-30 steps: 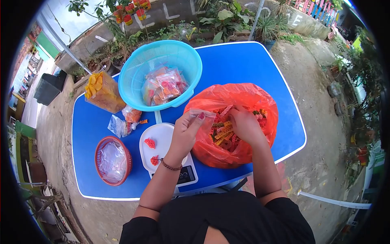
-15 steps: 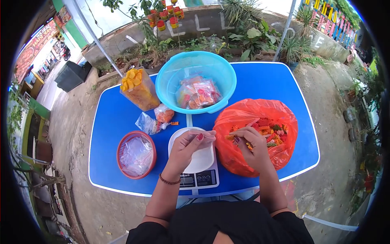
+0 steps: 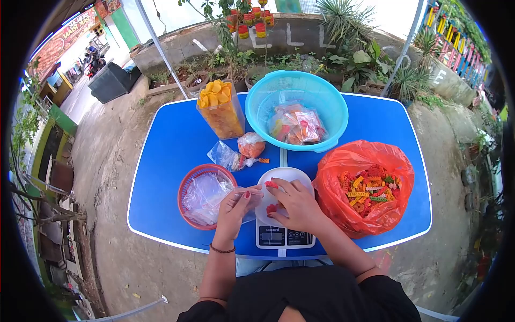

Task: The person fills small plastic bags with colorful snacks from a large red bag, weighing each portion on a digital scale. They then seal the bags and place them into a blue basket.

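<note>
My left hand (image 3: 234,212) pinches a small clear plastic bag (image 3: 255,200) at the left side of the kitchen scale (image 3: 285,236). Over the scale's white pan (image 3: 289,173), my right hand (image 3: 298,206) is curled with red crinkled snack pieces (image 3: 272,184) at its fingertips, close to the bag. Just right of the scale, an open red plastic bag (image 3: 343,161) is full of red, orange, yellow and green crinkled snacks (image 3: 370,188). A red basket (image 3: 185,199) with several clear bags (image 3: 205,197) inside stands beside my left hand.
A light-blue plastic basin (image 3: 260,102) holding several filled packets (image 3: 300,126) stands at the table's back. Left of it is a tall clear bag of yellow chips (image 3: 222,115). Small knotted bags (image 3: 251,145) lie in front. The blue table (image 3: 166,145) has a white edge.
My right hand has moved from the red bag of snacks to the left, over the scale, with red pieces in it. My left hand still holds the clear bag, now lower. The camera view has shifted.
</note>
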### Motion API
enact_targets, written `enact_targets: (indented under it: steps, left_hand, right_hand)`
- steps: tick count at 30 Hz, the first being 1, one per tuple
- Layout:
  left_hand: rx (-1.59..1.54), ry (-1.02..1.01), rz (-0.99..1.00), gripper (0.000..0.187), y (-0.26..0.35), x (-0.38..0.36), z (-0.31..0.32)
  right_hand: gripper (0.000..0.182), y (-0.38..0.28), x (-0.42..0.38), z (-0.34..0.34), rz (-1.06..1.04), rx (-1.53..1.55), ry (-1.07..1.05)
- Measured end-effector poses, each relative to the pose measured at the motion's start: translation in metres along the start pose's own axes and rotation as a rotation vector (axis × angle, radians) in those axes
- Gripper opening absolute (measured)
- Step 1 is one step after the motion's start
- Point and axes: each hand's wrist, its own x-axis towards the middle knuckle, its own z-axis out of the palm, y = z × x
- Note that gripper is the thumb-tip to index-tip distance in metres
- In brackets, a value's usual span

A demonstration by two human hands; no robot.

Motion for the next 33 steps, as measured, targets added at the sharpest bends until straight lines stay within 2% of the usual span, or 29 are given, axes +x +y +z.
enact_targets:
  steps: [3,6,11,18,21,22,28,31,33]
  left_hand:
    - [0.004,-0.009,0.020,0.023,0.005,0.000,-0.001]
    - [0.011,-0.018,0.031,0.023,0.007,-0.005,0.000]
    - [0.001,-0.119,0.033,0.023,0.005,-0.006,0.014]
    - [0.025,-0.360,-0.002,0.025,0.000,0.021,0.073]
    - [0.019,-0.464,0.008,0.024,-0.005,0.035,0.107]
    - [0.027,-0.493,-0.004,0.024,-0.007,0.040,0.117]
    - [0.151,-0.539,0.030,0.021,-0.023,0.059,0.152]
    - [0.246,-0.630,0.025,0.021,-0.019,0.073,0.168]
    - [0.346,-0.674,0.083,0.020,-0.024,0.089,0.176]
  right_hand:
    - [0.036,0.000,0.002,0.010,0.028,-0.035,-0.049]
    - [0.033,0.004,-0.001,0.009,0.080,-0.056,-0.062]
    - [0.027,-0.003,-0.011,-0.017,0.011,0.018,0.031]
    - [0.024,0.011,-0.048,-0.074,0.090,0.087,0.189]
    - [0.023,0.026,-0.065,-0.096,0.140,0.006,0.233]
    - [0.023,0.028,-0.070,-0.103,0.172,-0.001,0.274]
    - [0.019,0.061,-0.098,-0.138,0.395,-0.047,0.166]
    - [0.019,0.096,-0.105,-0.154,0.594,-0.235,0.124]
    - [0.024,0.118,-0.098,-0.162,0.693,-0.236,-0.003]
